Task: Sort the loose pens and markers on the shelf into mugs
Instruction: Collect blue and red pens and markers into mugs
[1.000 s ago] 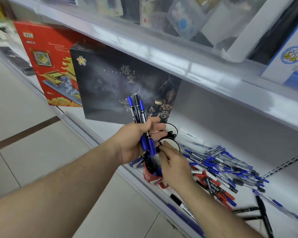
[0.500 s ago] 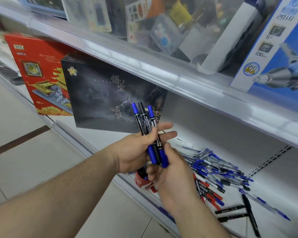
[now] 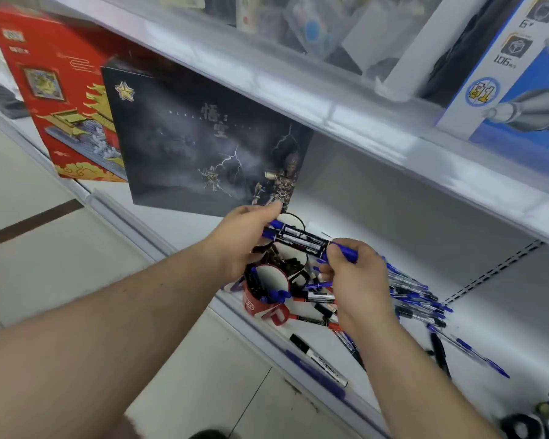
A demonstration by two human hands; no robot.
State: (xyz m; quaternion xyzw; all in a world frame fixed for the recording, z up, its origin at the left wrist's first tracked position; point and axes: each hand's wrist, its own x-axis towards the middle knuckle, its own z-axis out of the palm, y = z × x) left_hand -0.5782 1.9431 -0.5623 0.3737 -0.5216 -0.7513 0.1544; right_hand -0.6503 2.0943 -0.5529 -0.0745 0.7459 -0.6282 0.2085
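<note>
so both hands are on a little bundle of blue-capped markers with black barrels (image 3: 298, 239), held sideways right above the red ceramic mug (image 3: 265, 296). left hand (image 3: 241, 242) has its fingers curled round one end of the bundle, right hand (image 3: 352, 280) pinches the other end, fingers narrow and wrapped on the blue caps. The red mug sits at the front edge of the white metal shelf (image 3: 377, 223) and already has blue markers standing in it. Just behind the red mug there's a white mug with a black rim (image 3: 293, 264) stuffed with dark pens. To the right of the red mug, a loose pile of blue pens (image 3: 415, 299) plus a few red-capped markers (image 3: 314, 320) lying flat on the shelf. Behind the red mug and to its left leans a dark box with lightning artwork (image 3: 187, 147)
</note>
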